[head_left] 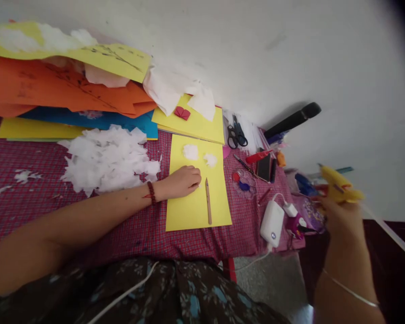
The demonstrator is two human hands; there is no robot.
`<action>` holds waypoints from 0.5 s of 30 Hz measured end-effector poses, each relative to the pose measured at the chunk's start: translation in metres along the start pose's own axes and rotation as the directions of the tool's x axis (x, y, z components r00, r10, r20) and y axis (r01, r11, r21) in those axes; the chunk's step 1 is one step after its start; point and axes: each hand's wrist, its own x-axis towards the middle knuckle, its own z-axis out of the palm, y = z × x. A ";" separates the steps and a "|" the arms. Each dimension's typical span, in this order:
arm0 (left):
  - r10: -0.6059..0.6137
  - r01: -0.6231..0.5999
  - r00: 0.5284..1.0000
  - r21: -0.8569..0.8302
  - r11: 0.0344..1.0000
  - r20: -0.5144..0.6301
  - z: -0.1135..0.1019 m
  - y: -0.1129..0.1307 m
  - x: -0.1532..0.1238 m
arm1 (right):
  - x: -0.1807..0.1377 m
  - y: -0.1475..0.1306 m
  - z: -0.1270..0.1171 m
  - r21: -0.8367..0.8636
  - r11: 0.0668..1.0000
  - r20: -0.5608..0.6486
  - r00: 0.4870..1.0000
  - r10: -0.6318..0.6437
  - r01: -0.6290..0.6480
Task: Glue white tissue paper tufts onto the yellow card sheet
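Observation:
My left hand (184, 181) rests on a sheet of yellow paper (189, 213), its fingers curled together. A tiny pale bit shows at the fingertips, too small to name. Just above the hand, two white torn-paper tufts (191, 152) lie on the sheet. To the right of the hand is a wooden pencil (208, 202), lying lengthwise. Off at the far right, my right hand (340, 209) is raised and wrapped round a yellow glue gun (340, 183), slightly blurred, its nozzle toward the upper left.
A heap of torn white paper (110, 159) sits left of the sheet. Behind are orange painted sheets (67, 85) and a yellow paper stack (205, 123). Scissors (236, 135), a paint palette (243, 184) and a white power bank (272, 222) with cables lie to the right.

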 end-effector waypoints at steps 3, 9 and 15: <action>0.023 -0.023 1.000 0.023 0.999 -0.009 0.001 0.000 -0.001 | -0.067 -0.046 0.060 0.114 0.990 0.286 0.957 0.048 -0.084; 0.055 -0.052 0.997 0.059 0.997 -0.048 0.006 -0.002 -0.001 | -0.130 -0.080 0.173 0.065 0.996 0.540 0.842 0.023 -0.069; 0.123 -0.106 0.983 0.128 0.986 -0.138 0.002 0.002 0.000 | -0.127 -0.073 0.211 -0.135 0.974 0.471 0.876 -0.098 0.182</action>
